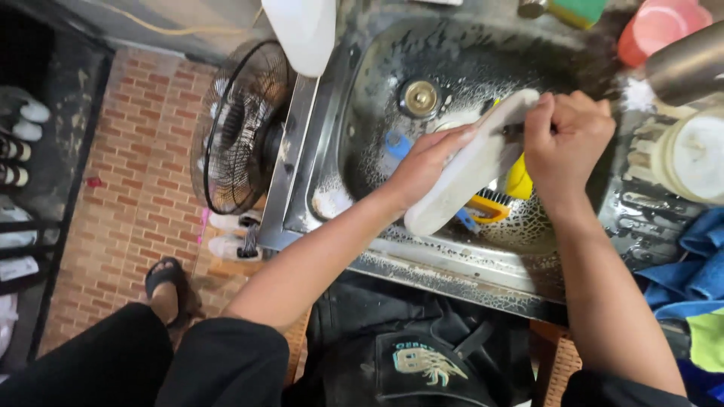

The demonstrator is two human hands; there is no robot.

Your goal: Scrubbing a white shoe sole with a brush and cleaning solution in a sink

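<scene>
floor [143, 188] is red-brown brick-pattern tile. black wire-cage floor fan [237, 128] stands beside the steel sink's rim [290, 173]. dark shoe rack [23, 173] on far left with pale shoes. blue cloths [697, 264] piled at right. lighting even.

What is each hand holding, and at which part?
Left hand grips the white shoe sole along its side; right hand closes on something near its top, hidden.

White sole, steel sink, bright plastics

Gripped between the left hand [422, 162] and right hand [566, 139], the shoe sole [471, 166] is off-white; just under it lie a yellow brush [519, 181] and a blue scrap [397, 143]. The sink [362, 90] around them is grey steel mottled with white suds. Farther right sit blue cloths [697, 256]; up right, a pink cup [656, 26]; far left, red-brown brick-patterned floor [136, 166].
</scene>
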